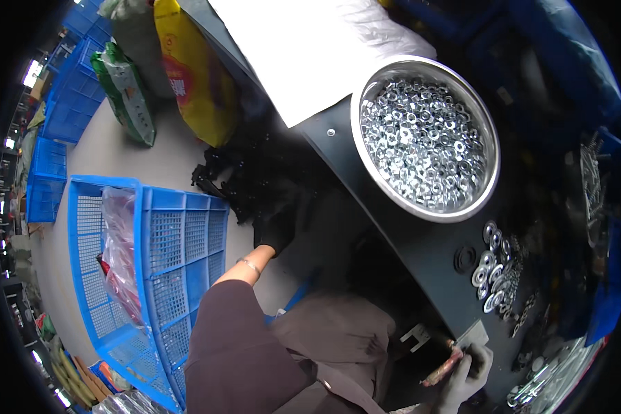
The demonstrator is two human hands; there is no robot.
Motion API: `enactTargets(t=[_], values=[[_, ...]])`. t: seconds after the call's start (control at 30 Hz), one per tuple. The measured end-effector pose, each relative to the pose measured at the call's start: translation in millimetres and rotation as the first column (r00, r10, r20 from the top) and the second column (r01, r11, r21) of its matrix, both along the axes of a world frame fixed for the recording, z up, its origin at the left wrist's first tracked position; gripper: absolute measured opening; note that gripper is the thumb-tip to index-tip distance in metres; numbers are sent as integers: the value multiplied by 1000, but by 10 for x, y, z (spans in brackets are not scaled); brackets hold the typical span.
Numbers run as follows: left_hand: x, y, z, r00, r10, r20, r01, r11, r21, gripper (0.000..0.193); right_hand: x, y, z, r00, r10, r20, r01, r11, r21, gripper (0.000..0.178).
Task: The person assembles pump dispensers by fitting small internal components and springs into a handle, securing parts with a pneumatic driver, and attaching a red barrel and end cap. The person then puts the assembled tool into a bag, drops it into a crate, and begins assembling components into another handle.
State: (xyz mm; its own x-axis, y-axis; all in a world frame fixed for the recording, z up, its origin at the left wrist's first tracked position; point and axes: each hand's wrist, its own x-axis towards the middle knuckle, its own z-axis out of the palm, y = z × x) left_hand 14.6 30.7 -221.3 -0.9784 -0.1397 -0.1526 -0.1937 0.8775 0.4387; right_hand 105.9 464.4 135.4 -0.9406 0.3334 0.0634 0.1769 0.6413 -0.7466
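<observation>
My left hand [277, 231], in a dark glove, reaches down to a heap of black parts [238, 176] beyond the blue crate. Its fingers merge with the dark heap, so their grip is hidden. At the lower right, my right hand [470, 372], in a pale grey glove, is closed by the table's near edge. Between its thumb and fingers is a worn reddish-brown, handle-like piece [443, 367]; its exact kind is unclear. Just above those fingers a pale flat plate [473, 334] lies at the table edge.
A steel bowl [493, 148] full of nuts stands on the dark table [366, 200]. Round metal washers [490, 276] and black rings [464, 259] lie beyond my right hand. Left are a blue crate [141, 241], a yellow sack [196, 83] and a green-white bag [125, 93].
</observation>
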Motion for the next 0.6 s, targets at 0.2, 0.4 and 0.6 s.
enactTargets(t=[0.2, 0.4, 0.6], values=[[-69, 96, 2407, 986, 91, 141, -160, 768, 621, 42, 131, -237, 222, 950, 118, -289, -109, 993, 46, 40], [23, 393, 3830, 950, -257, -179, 288, 494, 820, 38, -234, -1065, 502, 725, 679, -114, -659, 733, 169, 89], [-28, 971, 4289, 943, -331, 42, 28, 204, 979, 68, -132, -1096, 266, 856, 487, -170, -492, 870, 14, 67]])
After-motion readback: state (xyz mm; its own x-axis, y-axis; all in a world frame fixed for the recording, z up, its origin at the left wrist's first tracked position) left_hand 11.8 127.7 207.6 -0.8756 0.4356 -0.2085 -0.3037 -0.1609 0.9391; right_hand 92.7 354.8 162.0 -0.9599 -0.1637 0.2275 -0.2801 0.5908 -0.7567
